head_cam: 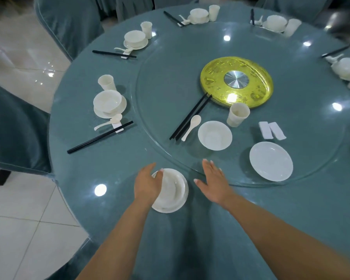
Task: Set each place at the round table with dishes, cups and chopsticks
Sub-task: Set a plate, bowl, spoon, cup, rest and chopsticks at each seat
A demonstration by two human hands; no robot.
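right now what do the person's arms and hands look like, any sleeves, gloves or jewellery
Both arms are bare from the bottom edge of the picture up to the hands: no sleeves, no gloves. No watch, bracelet or ring shows on the left hand or the right hand. The nails that show on both hands look pale and extend a little past the fingertips; whether they are painted cannot be told.

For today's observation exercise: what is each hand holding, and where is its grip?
Left hand grips the left rim of the bowl on its plate. Right hand holds nothing.
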